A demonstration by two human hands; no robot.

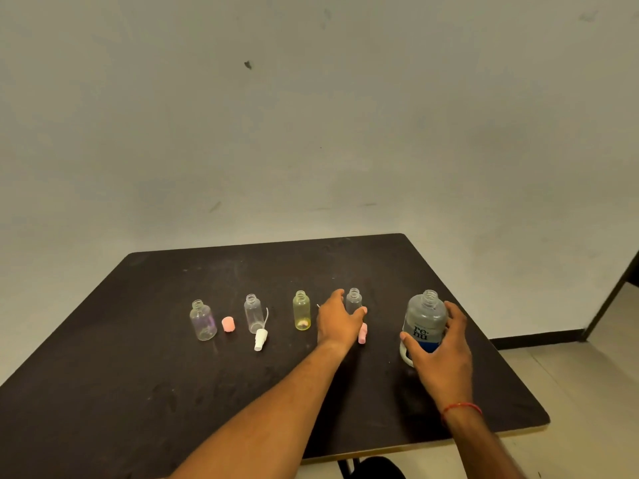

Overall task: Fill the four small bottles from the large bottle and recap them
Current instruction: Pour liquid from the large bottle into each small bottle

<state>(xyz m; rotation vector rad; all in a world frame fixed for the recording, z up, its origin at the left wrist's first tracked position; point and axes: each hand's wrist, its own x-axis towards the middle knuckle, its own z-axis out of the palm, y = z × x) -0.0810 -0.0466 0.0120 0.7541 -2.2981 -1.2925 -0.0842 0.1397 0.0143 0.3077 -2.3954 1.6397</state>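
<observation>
Grips the large bottle [424,323] with the right hand [441,354]: thumb on the near side at seven o'clock, fingers wrapped round the far side at two o'clock. Upright on the table [173,392], neck bare. Looks like a hold for lifting and tipping.

Curls the left hand [337,321] round the lower body of the rightmost small bottle [353,300], near the large one at its nine o'clock. Probably steadies it against toppling under the pour, or brings it closer.

Further toward nine o'clock, in one row, all upright and open-necked: yellow bottle [301,310], clear bottle [253,313], purple-tinted bottle [203,320]. Spaced apart, likely to give the pouring hand room.

Each cap close to a bottle, presumably so none gets mixed up at recapping: pink cap [228,324] at three o'clock of the purple-tinted one, white spray cap [260,339] lying at five o'clock of the clear one, second pink cap [362,333] at six o'clock of the held bottle, partly hidden by the left hand.

No liquid plainly visible in any small bottle; judged as filling not yet begun.
</observation>
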